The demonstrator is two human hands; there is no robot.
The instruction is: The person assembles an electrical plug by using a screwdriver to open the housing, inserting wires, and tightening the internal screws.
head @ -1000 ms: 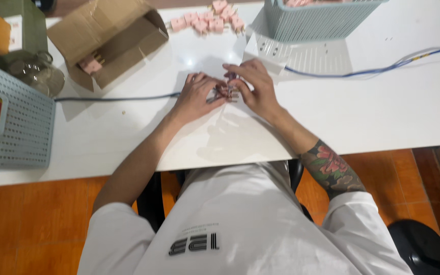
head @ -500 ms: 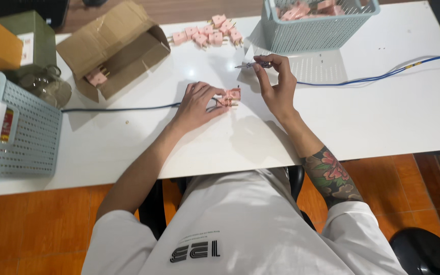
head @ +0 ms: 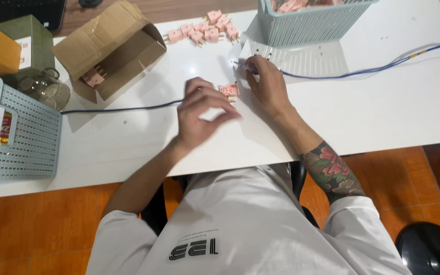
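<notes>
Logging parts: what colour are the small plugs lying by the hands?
Pale pink; the small plugs show best in the head view, between the left hand and right hand.

Small pink plug connector [head: 229, 90] lies flat on white table [head: 383, 112], just beside blue cable [head: 362, 71] end.

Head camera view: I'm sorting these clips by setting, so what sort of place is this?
Probably a small assembly or packing bench. On the white table lie pink plug-like parts, a cardboard box holding more, and baskets. The right hand holds a small tool.
</notes>
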